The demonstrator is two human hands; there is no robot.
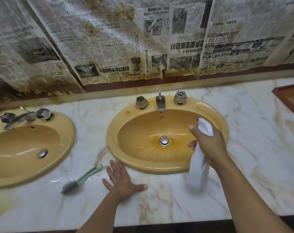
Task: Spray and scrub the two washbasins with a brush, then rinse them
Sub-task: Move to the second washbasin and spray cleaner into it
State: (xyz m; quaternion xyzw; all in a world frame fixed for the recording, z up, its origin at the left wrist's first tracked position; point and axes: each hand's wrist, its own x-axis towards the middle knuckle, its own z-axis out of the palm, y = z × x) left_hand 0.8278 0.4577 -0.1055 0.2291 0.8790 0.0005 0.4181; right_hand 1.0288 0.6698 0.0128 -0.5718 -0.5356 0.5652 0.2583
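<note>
Two mustard-yellow washbasins are set in a marble counter: the right basin (142, 158) in the middle of view and the left basin (11, 167) at the left edge. My right hand (210, 145) grips a white spray bottle (199, 167) by its neck, nozzle aimed over the right basin's right side. My left hand (121, 180) rests flat, fingers spread, on the counter just in front of the right basin's rim. A green-handled brush (80, 179) with dark bristles lies on the counter between the basins, left of my left hand.
Each basin has a chrome tap with faceted knobs: right tap (160, 103), left tap (16, 120). Stained newspaper (109, 39) covers the wall behind. A wooden-framed tray (289, 98) sits at the far right. The counter's front edge (142, 226) runs along the bottom.
</note>
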